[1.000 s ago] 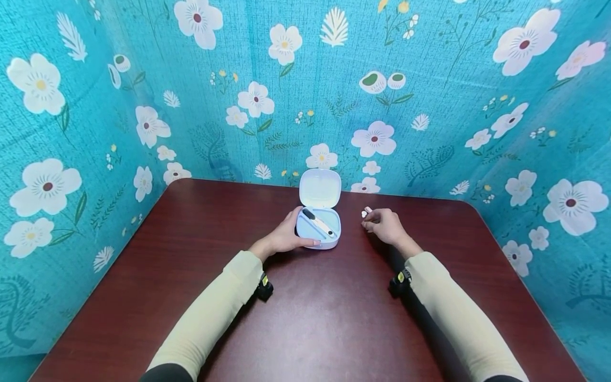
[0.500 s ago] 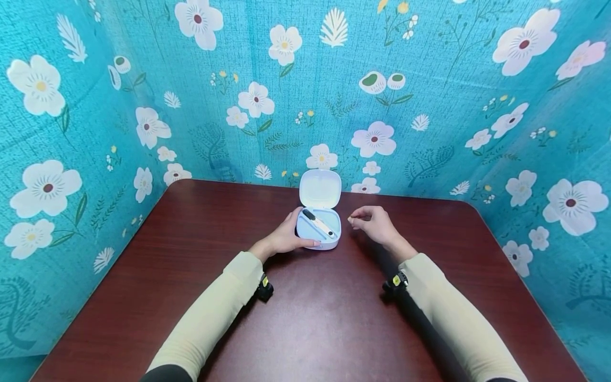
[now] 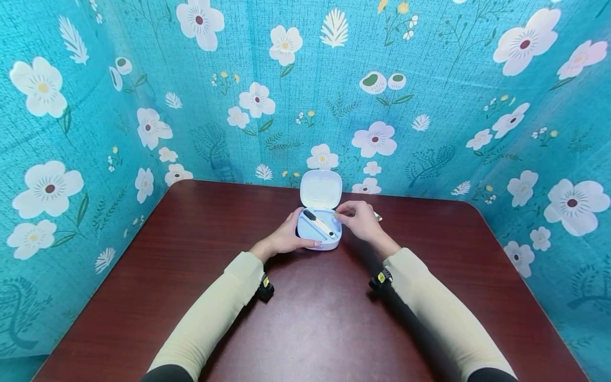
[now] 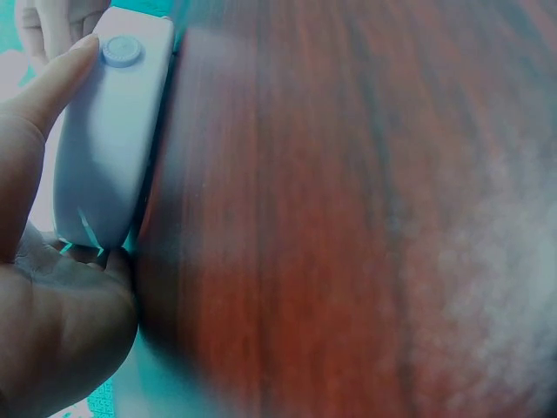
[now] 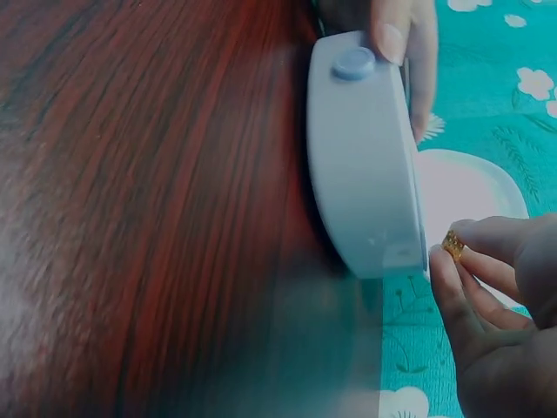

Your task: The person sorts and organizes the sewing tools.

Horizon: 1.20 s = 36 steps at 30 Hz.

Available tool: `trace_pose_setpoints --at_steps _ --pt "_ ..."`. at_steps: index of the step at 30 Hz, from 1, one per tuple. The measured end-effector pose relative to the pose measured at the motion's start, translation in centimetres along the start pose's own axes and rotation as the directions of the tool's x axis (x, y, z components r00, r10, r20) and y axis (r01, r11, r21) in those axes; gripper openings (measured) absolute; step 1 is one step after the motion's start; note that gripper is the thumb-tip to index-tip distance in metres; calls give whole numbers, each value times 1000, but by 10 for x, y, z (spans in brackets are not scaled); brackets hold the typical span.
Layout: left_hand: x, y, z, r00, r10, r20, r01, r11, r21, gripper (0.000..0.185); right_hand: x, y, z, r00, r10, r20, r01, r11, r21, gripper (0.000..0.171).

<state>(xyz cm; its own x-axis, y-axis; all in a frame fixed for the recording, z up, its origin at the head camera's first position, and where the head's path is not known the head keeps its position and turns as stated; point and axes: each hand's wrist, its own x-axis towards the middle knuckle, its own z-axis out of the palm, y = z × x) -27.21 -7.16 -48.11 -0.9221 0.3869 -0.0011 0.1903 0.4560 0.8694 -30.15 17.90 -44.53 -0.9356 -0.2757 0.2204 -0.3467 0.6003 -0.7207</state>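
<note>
A pale blue-white case [image 3: 326, 246] with rounded corners stands on the table, its lid [image 3: 321, 189] raised at the back. My left hand [image 3: 282, 235] grips the case's left side, the thumb on the front wall near a round button [image 5: 354, 64]. A slim tool with a dark end and a white handle [image 3: 324, 227] lies diagonally in the case. My right hand [image 3: 364, 220] is at the case's right rim. In the right wrist view, its thumb and fingertips pinch a tiny gold-coloured, textured piece [image 5: 452, 246]; its exact kind is too small to tell.
A small pale object [image 3: 378, 216] lies on the dark reddish-brown table [image 3: 315, 313] just behind my right hand, mostly hidden by it. A turquoise floral cloth [image 3: 267, 132] hangs around the table's back and sides.
My right hand has moved left, from beside the small pale object on the table to the case's right rim. The left hand and the case have stayed in place.
</note>
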Motion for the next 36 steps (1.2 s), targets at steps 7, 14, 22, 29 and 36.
trace_pose_setpoints --at_steps 7,14,22,29,36 --pt "1 0 0 1000 -6 0 6 1000 11 112 10 -3 12 999 -51 3 52 997 -49 11" --pt "1 -1 0 1000 -1 4 1 1000 -5 110 17 -5 20 998 -70 9 71 993 -94 11" --pt "1 0 0 1000 6 4 -6 1000 -14 109 19 -10 26 992 -123 13 123 985 -124 11" --pt "1 1 0 1000 7 1 -7 1000 -13 108 20 -10 26 989 -144 37 148 978 -146 10" --pt "0 1 1 1000 -5 -4 5 1000 -11 109 20 -8 26 982 -161 103 175 973 -150 10"
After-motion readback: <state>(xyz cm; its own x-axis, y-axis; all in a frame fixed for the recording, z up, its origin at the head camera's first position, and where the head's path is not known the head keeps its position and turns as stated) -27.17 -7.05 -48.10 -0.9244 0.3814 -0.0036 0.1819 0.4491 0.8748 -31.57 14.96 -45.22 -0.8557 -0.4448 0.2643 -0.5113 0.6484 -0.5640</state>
